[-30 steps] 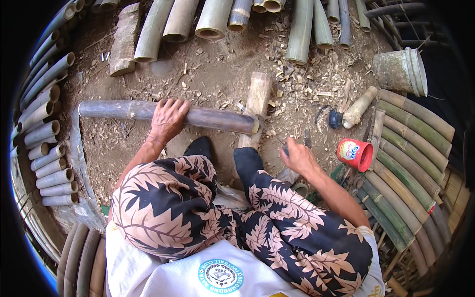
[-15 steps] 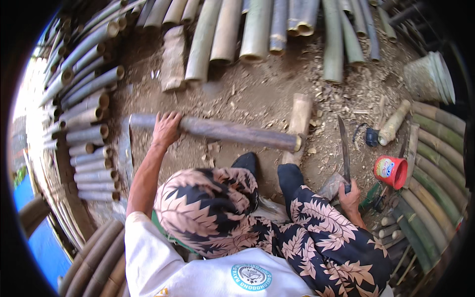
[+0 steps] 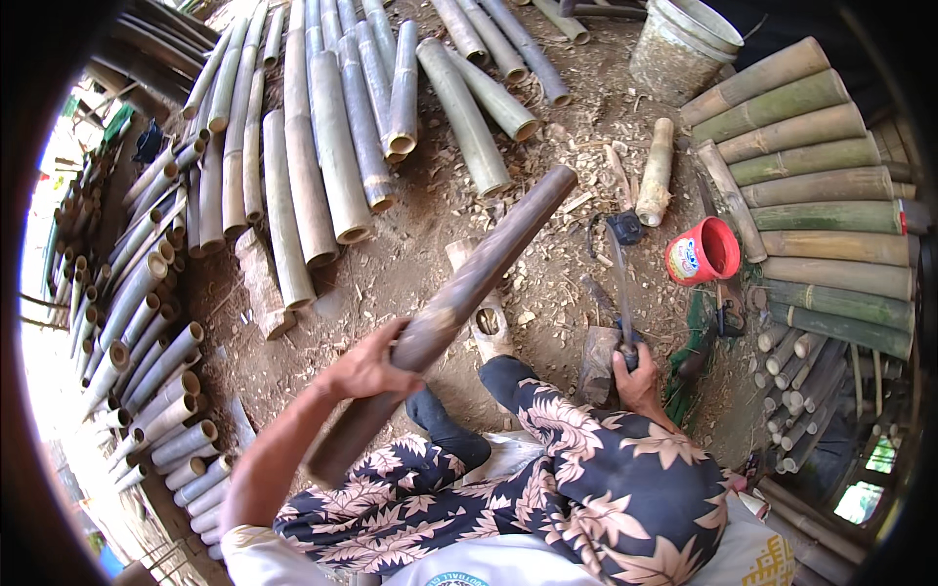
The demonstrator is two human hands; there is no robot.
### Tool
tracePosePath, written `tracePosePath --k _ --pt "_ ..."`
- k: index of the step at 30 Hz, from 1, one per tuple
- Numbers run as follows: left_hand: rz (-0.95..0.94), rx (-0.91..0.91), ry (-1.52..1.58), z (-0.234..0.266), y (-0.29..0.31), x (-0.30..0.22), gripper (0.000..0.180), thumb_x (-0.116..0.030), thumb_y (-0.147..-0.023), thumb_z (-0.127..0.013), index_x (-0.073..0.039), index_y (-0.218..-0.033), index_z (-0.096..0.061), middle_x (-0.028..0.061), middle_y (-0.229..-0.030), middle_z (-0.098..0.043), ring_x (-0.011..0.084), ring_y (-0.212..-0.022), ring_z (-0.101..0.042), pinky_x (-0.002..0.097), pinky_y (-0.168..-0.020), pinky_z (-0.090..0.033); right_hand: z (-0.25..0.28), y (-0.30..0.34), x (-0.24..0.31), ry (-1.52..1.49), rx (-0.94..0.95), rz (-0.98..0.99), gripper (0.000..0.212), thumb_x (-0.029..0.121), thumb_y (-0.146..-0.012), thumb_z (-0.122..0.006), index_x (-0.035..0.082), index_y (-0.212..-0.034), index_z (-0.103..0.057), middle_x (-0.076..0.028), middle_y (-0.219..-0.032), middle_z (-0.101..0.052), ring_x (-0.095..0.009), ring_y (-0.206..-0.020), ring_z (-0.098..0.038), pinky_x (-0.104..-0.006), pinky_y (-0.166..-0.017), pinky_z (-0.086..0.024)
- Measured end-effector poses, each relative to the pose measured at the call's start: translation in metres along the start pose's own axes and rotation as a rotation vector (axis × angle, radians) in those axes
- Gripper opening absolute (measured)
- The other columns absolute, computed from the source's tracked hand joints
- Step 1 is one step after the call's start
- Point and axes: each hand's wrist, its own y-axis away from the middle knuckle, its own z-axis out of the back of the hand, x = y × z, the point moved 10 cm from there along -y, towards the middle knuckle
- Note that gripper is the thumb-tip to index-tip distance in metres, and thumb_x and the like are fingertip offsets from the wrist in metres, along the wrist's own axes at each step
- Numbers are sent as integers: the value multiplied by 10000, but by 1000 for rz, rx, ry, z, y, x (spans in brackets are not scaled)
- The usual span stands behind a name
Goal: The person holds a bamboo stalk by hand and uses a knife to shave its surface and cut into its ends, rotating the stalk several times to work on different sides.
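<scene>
My left hand point(image 3: 363, 369) is wrapped round the lower part of a dark brown bamboo pole point(image 3: 481, 278), holding it up at a slant. Its far end points to the upper right and its near end hangs over my left thigh. Beneath the pole a pale bamboo or wood piece point(image 3: 491, 337) with an oval hole lies on the ground just beyond my feet. In my right hand point(image 3: 637, 379), beside my right knee, is the dark handle of a machete point(image 3: 622, 278), its long blade pointing away from me. A brown block point(image 3: 599, 365) sits left of that hand.
A red plastic bucket point(image 3: 703, 251), a dark roundish object point(image 3: 625, 228) and a short pale bamboo piece point(image 3: 656, 172) lie at the right. Cut bamboo poles point(image 3: 337, 146) are laid out ahead, with stacks at left and right point(image 3: 821, 217). A dirty white bucket point(image 3: 684, 47) stands far right.
My left hand has raised the bamboo pole off the ground piece and swung it from lying crosswise to a slant. The view has turned right. My right hand still grips the machete.
</scene>
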Motion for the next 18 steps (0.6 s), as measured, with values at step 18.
tracePosePath --k 18 --pt "87 -18 793 -190 30 -10 954 -194 -778 -824 48 -1507 -259 170 -1339 -516 242 -1221 -521 358 -1064 -413 -86 -55 108 305 342 560 249 264 -917 -623 50 -840 -521 -73 -654 -562 -155 -471 -521 -333 -353 -424"
